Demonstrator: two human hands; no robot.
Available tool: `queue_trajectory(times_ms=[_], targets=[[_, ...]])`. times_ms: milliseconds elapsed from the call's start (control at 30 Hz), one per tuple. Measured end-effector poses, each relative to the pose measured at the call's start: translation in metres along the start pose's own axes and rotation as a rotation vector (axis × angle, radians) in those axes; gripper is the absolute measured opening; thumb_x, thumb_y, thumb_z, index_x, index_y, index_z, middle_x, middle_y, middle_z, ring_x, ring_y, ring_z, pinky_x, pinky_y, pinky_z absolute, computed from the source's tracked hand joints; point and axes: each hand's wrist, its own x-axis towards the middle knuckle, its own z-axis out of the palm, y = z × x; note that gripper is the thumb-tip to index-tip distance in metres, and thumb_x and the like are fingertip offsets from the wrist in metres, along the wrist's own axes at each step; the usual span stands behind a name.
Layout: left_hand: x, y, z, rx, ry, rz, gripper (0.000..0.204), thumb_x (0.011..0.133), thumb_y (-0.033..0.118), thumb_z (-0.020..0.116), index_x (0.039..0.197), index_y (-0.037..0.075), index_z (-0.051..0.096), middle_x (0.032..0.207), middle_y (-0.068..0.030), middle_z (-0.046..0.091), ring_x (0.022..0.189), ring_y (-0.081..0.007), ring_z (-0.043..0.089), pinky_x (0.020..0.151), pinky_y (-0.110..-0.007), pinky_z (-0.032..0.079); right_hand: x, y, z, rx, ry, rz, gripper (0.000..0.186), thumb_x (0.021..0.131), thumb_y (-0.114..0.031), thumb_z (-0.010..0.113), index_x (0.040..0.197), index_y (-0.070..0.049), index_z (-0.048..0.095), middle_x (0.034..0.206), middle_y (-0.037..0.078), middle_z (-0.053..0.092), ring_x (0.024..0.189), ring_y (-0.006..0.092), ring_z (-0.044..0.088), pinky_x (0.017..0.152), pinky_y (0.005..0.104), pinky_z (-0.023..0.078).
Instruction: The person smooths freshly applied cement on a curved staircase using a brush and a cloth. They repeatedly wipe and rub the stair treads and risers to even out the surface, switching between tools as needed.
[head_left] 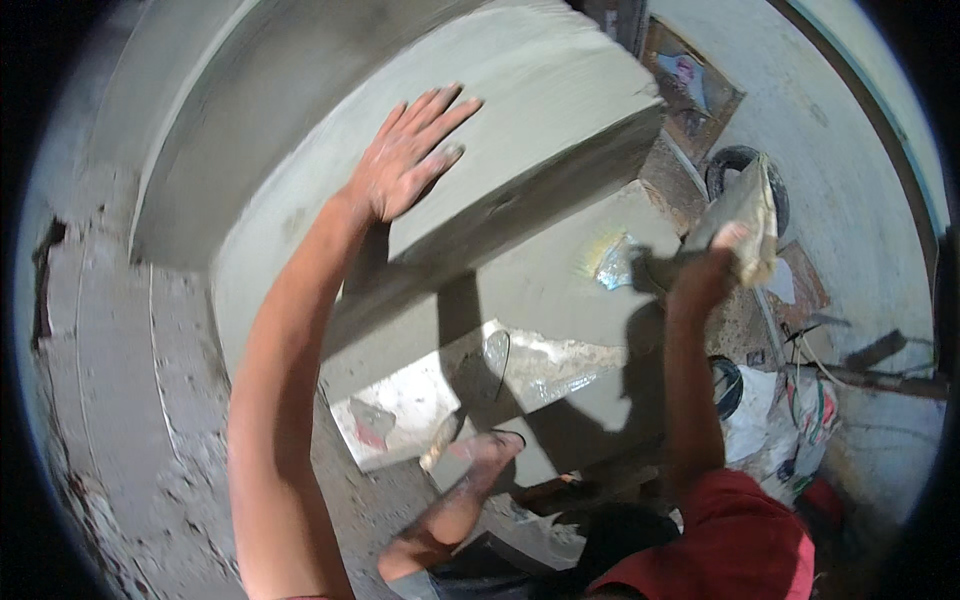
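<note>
While the right grip [706, 274] clasps it, a board [745, 205] projects beyond.

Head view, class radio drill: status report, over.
Left grip: open, palm down on grey step. Right grip: closed on flat, caked tool. Possible obstruction: small yellow-blue object, tread below.

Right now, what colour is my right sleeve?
The right sleeve is red; it shows best in the head view.
</note>
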Motion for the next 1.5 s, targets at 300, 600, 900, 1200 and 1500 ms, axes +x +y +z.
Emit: queue_trajectory(times_ms=[300, 600, 900, 1200, 1500], targets=[[0.000, -0.015, 0.016, 0.113, 0.117, 0.085, 0.061, 0.105, 0.049, 0.033, 0.165, 0.037, 0.030, 0.174, -0.0074, 0.023, 0.160, -0.0346, 0.020, 0.132, -0.056, 0.011, -0.164, -0.028, 0.178, 0.202, -0.166, -0.622, 0.066, 0.109, -0.035, 0.038, 0.167, -0.007, 0.023, 0.173, 0.030, 0.004, 0.159, 0.0505, 0.008, 0.126, 0.0667, 0.007], [0.005, -0.003, 0.004, 0.004, -0.035, 0.015, 0.074, 0.107, 0.063, 0.027, 0.168, 0.022, 0.023, 0.174, -0.0209, 0.015, 0.161, -0.0386, 0.013, 0.131, -0.055, 0.007, -0.434, -0.036, 0.150, 0.659, -0.849, -0.441, 0.072, 0.092, -0.033, 0.073, 0.159, -0.021, 0.048, 0.174, 0.027, 0.002, 0.156, 0.0597, 0.002, 0.123, 0.0706, 0.004], [0.003, -0.006, 0.006, 0.006, -0.023, 0.020, 0.072, 0.107, 0.064, 0.024, 0.168, 0.025, 0.023, 0.175, -0.0170, 0.014, 0.162, -0.0361, 0.013, 0.131, -0.055, 0.008, -0.305, -0.043, 0.016, 0.475, -0.429, 0.724, 0.056, 0.108, -0.028, 0.052, 0.155, 0.001, 0.041, 0.147, 0.019, 0.049, 0.133, 0.0277, 0.047, 0.115, 0.0386, 0.036], [0.000, -0.009, 0.009, 0.025, 0.007, 0.054, 0.071, 0.108, 0.062, 0.028, 0.168, 0.025, 0.024, 0.175, -0.0178, 0.015, 0.161, -0.0377, 0.014, 0.130, -0.057, 0.010, -0.221, 0.001, 0.153, 0.224, -0.343, -0.509, 0.069, 0.102, -0.003, 0.047, 0.165, 0.002, 0.020, 0.172, 0.027, 0.016, 0.159, 0.0457, 0.016, 0.128, 0.0570, 0.017], [0.002, -0.020, 0.024, 0.082, 0.059, 0.034, 0.066, 0.108, 0.060, 0.028, 0.167, 0.032, 0.026, 0.175, -0.0120, 0.019, 0.161, -0.0332, 0.016, 0.131, -0.056, 0.009, -0.402, -0.054, 0.015, 0.295, -1.218, 0.542, 0.054, 0.107, -0.021, 0.058, 0.155, -0.002, 0.045, 0.153, 0.022, 0.051, 0.140, 0.0332, 0.048, 0.118, 0.0429, 0.037]])
